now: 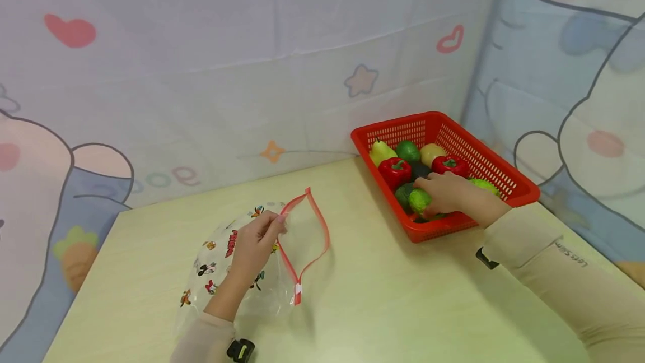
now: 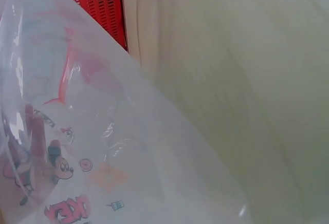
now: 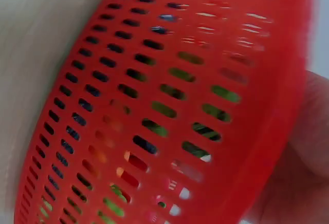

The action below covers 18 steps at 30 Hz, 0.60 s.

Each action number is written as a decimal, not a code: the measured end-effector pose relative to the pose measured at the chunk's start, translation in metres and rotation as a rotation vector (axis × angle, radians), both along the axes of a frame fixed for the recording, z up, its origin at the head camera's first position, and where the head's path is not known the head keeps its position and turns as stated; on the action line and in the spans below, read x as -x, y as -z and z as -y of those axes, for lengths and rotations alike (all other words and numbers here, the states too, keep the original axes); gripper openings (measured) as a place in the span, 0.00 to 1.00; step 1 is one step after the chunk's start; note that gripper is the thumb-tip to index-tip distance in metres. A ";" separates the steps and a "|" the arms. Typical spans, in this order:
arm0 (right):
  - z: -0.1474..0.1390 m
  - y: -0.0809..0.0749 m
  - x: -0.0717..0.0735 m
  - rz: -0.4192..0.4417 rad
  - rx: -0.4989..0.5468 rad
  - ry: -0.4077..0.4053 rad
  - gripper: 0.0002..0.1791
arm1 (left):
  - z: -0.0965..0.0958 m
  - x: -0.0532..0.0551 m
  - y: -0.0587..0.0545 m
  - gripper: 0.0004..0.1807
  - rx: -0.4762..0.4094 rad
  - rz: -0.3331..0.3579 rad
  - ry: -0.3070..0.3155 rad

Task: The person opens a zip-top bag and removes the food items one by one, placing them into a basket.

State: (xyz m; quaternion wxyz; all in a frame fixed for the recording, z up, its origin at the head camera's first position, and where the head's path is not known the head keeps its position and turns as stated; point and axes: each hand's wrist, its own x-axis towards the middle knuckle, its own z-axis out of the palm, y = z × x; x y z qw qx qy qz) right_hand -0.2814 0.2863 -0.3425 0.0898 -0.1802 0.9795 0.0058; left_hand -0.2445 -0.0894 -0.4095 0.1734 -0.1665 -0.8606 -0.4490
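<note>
In the head view my left hand (image 1: 258, 240) pinches the red-edged mouth of a clear zip bag (image 1: 221, 251) printed with cartoon figures. The bag's mouth gapes to the right, with a white slider (image 1: 298, 289) at its near end. Through the film in the left wrist view, the left fingers (image 2: 37, 142) show blurred. My right hand (image 1: 445, 192) is inside the red basket (image 1: 484, 156), its fingers and thumb around the right side of a bumpy green fruit or vegetable (image 1: 419, 200). The basket wall (image 3: 169, 95) covers most of the right wrist view and hides the fingertips.
Around the right hand lie a pear (image 1: 381, 153), a green round fruit (image 1: 408, 151), a yellowish round fruit (image 1: 432, 154), red peppers (image 1: 395, 172) and broccoli (image 1: 404, 195). A printed cloth (image 1: 201, 71) hangs behind the pale table (image 1: 363, 296).
</note>
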 end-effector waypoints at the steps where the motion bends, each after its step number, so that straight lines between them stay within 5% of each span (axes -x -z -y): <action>1: 0.001 0.002 0.000 -0.025 -0.011 -0.011 0.33 | 0.001 0.001 0.000 0.13 0.007 0.007 0.002; 7: 0.003 0.007 -0.003 -0.071 -0.037 -0.036 0.34 | 0.005 0.005 -0.004 0.14 0.090 0.062 0.005; 13: -0.003 0.005 -0.010 -0.062 0.073 -0.013 0.44 | 0.012 0.007 -0.012 0.14 0.153 0.062 0.003; 18: 0.000 0.000 -0.020 -0.289 0.209 -0.080 0.41 | 0.016 0.013 -0.023 0.13 0.277 0.012 -0.008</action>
